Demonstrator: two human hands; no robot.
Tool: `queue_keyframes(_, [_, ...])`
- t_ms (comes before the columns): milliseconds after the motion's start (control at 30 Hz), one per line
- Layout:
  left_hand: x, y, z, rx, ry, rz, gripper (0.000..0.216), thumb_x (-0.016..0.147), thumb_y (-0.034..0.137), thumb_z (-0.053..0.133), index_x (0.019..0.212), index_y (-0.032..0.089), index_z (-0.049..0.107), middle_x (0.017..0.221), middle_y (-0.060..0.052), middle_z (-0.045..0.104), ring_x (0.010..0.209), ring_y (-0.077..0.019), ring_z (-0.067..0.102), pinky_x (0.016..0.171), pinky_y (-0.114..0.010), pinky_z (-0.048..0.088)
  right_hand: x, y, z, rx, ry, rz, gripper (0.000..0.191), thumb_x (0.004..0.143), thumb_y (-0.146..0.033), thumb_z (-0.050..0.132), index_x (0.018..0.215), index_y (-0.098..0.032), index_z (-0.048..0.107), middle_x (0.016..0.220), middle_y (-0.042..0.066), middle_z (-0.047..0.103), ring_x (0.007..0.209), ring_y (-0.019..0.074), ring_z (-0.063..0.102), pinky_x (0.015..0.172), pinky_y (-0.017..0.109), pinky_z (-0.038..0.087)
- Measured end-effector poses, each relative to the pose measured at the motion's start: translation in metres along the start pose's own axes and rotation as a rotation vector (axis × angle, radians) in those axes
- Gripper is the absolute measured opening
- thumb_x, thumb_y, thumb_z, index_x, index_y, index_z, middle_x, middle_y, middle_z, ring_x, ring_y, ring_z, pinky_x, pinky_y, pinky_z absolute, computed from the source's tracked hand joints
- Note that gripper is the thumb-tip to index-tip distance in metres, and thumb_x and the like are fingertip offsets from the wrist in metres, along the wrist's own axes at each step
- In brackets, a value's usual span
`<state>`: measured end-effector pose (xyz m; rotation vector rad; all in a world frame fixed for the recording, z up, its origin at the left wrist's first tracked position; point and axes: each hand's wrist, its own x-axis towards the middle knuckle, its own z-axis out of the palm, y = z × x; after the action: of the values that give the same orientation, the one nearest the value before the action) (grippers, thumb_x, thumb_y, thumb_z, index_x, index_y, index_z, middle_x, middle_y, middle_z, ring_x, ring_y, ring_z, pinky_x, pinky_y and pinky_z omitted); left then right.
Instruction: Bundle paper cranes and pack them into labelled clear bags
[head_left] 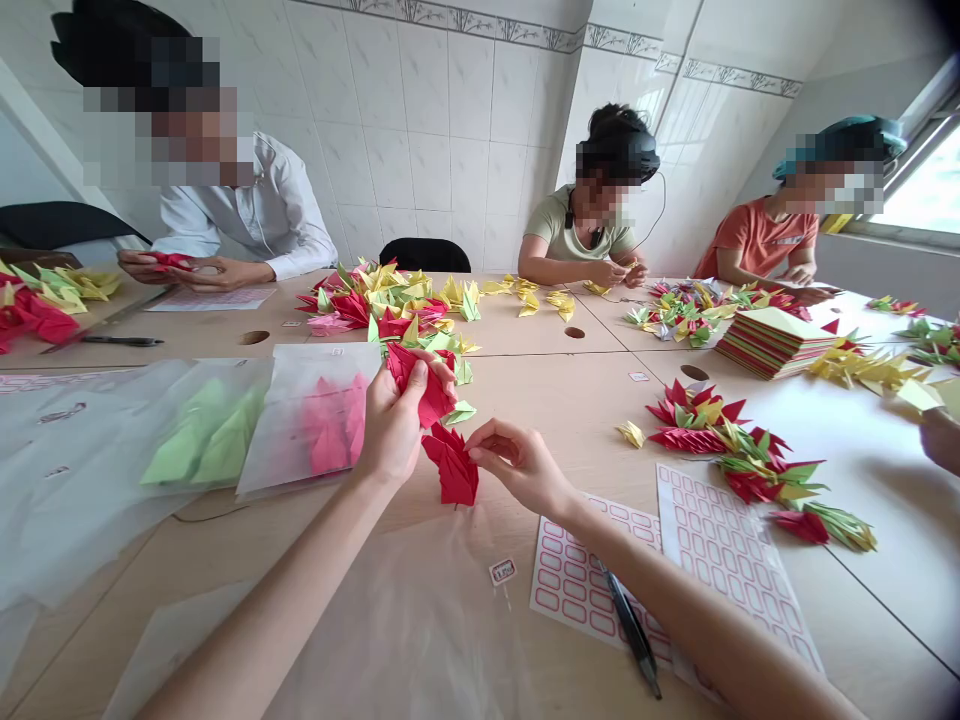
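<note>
My left hand is closed around a bundle of red origami cranes, folded flat, held above the table. Just below it, a second small pile of red origami cranes rests at the top edge of a clear plastic bag. The thumb and forefinger of my right hand pinch together at the right edge of this lower pile. A small printed label sits on the bag.
Left are bags with green cranes and pink cranes. A mixed heap of cranes lies beyond my hands. Label sheets, a pen and a coloured paper stack are right. Several people sit around the table.
</note>
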<state>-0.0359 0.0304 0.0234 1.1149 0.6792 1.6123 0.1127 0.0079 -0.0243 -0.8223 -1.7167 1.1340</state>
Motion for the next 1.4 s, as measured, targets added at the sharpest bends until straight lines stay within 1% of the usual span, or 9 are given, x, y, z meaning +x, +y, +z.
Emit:
queue_keyframes(167, [0.0,-0.001,0.001,-0.098,0.031,-0.06,0.007,0.077,0.019,0.059,0.081,0.017,0.054,0.071,-0.001,0.059,0.064,-0.0115,0.058,0.062,-0.025,0.049,0.0,0.004,0.001,0.044,-0.116,0.046,0.02,0.078,-0.019,0.054,0.098,-0.02,0.057,0.086,0.002,0.058,0.076,0.0113,0.054,0.068,0.024,0.045])
queue_keyframes(300, [-0.002,-0.003,0.006,-0.158,0.052,-0.091,0.006,0.077,0.018,0.059,0.078,0.017,0.053,0.07,0.001,0.058,0.064,-0.0112,0.057,0.063,-0.025,0.049,-0.001,0.005,0.005,0.069,-0.094,0.073,0.035,0.071,-0.014,0.058,0.104,-0.022,0.049,0.078,-0.003,0.053,0.07,0.0095,0.052,0.065,0.023,0.044])
queue_keyframes(533, [0.001,-0.003,0.0,-0.112,0.008,-0.153,0.004,0.078,0.018,0.057,0.08,0.016,0.054,0.072,-0.001,0.059,0.064,-0.0111,0.056,0.06,-0.025,0.049,-0.002,0.002,0.006,0.002,-0.01,0.129,0.003,0.072,-0.017,0.055,0.075,-0.016,0.056,0.073,0.0,0.057,0.066,0.0107,0.052,0.065,0.025,0.043])
queue_keyframes(633, [0.007,0.0,-0.007,-0.08,0.001,-0.159,0.003,0.079,0.017,0.056,0.08,0.015,0.054,0.073,-0.002,0.059,0.063,-0.0115,0.057,0.06,-0.025,0.049,0.0,-0.001,0.003,0.139,0.028,0.151,0.013,0.076,-0.029,0.058,0.078,-0.016,0.055,0.075,0.002,0.058,0.068,0.0117,0.053,0.066,0.026,0.044])
queue_keyframes(733, [0.01,0.004,-0.01,-0.086,0.021,-0.152,0.004,0.078,0.016,0.056,0.081,0.015,0.054,0.073,-0.002,0.059,0.064,-0.0117,0.058,0.063,-0.025,0.049,0.001,-0.004,0.002,0.266,-0.012,0.152,0.021,0.079,-0.036,0.057,0.087,-0.017,0.054,0.077,0.002,0.059,0.069,0.0115,0.053,0.065,0.025,0.044])
queue_keyframes(900, [0.007,0.004,-0.007,-0.077,0.021,-0.141,0.003,0.079,0.017,0.056,0.081,0.016,0.054,0.074,-0.002,0.059,0.065,-0.0113,0.057,0.061,-0.023,0.048,0.0,-0.006,0.003,0.318,-0.075,0.18,0.025,0.073,-0.028,0.064,0.094,-0.017,0.057,0.078,0.001,0.06,0.068,0.0108,0.053,0.064,0.024,0.044])
queue_keyframes(1067, [0.006,0.002,-0.006,-0.099,0.073,-0.123,0.005,0.078,0.018,0.057,0.082,0.017,0.054,0.073,-0.001,0.058,0.063,-0.0115,0.056,0.061,-0.024,0.049,0.0,-0.003,0.002,0.216,-0.03,0.146,0.018,0.072,-0.019,0.058,0.089,-0.016,0.063,0.084,0.002,0.063,0.076,0.0138,0.056,0.072,0.027,0.046])
queue_keyframes(1267, [0.003,-0.003,-0.002,-0.132,0.101,-0.101,0.007,0.077,0.019,0.059,0.08,0.017,0.053,0.072,0.0,0.058,0.064,-0.0102,0.057,0.064,-0.024,0.048,-0.003,-0.003,0.005,-0.237,0.036,-0.024,0.031,0.072,-0.007,0.048,0.093,-0.02,0.066,0.091,0.002,0.064,0.074,0.0125,0.053,0.063,0.024,0.042])
queue_keyframes(1400, [0.001,-0.008,-0.002,-0.121,0.135,-0.087,0.009,0.076,0.02,0.06,0.082,0.017,0.053,0.07,0.001,0.059,0.062,-0.0106,0.057,0.061,-0.024,0.048,-0.005,-0.007,0.008,-0.427,0.061,-0.159,0.026,0.077,-0.009,0.051,0.094,-0.022,0.066,0.091,0.004,0.061,0.084,0.0164,0.05,0.073,0.03,0.045])
